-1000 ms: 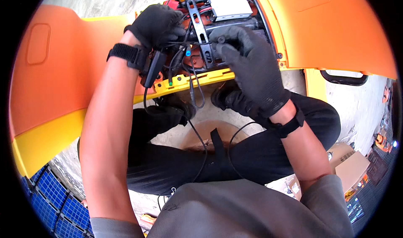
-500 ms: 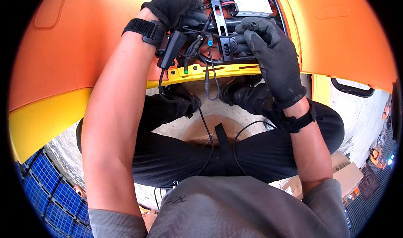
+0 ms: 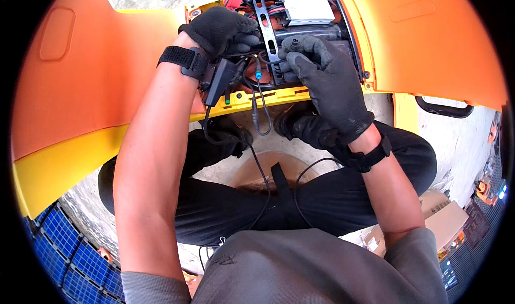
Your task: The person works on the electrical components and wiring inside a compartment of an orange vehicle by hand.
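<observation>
Left panel (image 3: 80,73): orange; left of the bracket (image 3: 264,21).
Right panel (image 3: 434,36): orange; right of the bracket.
Crates (image 3: 88,258): blue; well apart from the bracket, toward its near left.
Carton (image 3: 448,221): brown; well apart from the bracket, toward its near right.
Right hand (image 3: 298,51): black glove; at the bracket's right side; thumb and fingers pinched narrow, holding the plug.
Left hand (image 3: 252,35): black glove; just left of the bracket; fingers curled narrow; cannot tell whether anything is gripped.
Bracket: slotted metal bar; lies across the wiring.
White box (image 3: 308,9): flat; right of the bracket's far end.
Wrist unit (image 3: 220,79): black; strapped at the left wrist, left of the bracket's near end.
Blue-tipped connector (image 3: 258,74): just left of the bracket's near end.
Green-tipped connector (image 3: 227,98): farther left and nearer than the bracket.
Plug (image 3: 294,43): black, round; in the right hand's fingers, right of the bracket.
</observation>
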